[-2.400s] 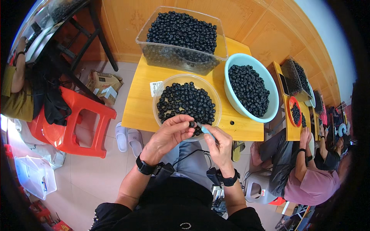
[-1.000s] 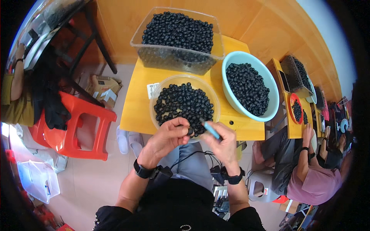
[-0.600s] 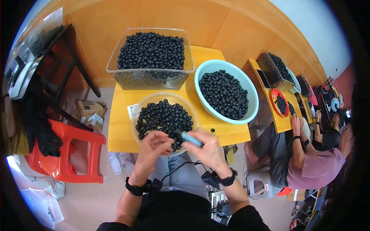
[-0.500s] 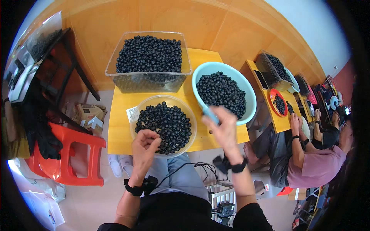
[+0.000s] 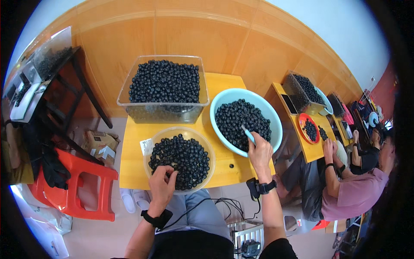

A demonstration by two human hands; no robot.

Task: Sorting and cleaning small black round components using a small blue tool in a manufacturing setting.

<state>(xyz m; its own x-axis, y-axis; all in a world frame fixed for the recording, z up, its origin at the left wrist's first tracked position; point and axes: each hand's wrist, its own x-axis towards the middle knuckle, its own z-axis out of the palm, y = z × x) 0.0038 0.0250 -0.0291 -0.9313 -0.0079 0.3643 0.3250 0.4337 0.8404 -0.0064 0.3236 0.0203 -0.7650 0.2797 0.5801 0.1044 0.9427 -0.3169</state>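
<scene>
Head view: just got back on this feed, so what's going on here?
The person's right hand holds a light blue tool over the blue basin of black beads. The left hand is at the near side of the clear round bowl, fingertips by its beads; whether they pinch one is unclear. One loose bead lies on the yellow table.

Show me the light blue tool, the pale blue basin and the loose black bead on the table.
Light blue tool (image 5: pixel 249 136): head view, exposed part of its handle.
Pale blue basin (image 5: pixel 266 108): head view, inner wall.
Loose black bead (image 5: pixel 231 165): head view, its top.
</scene>
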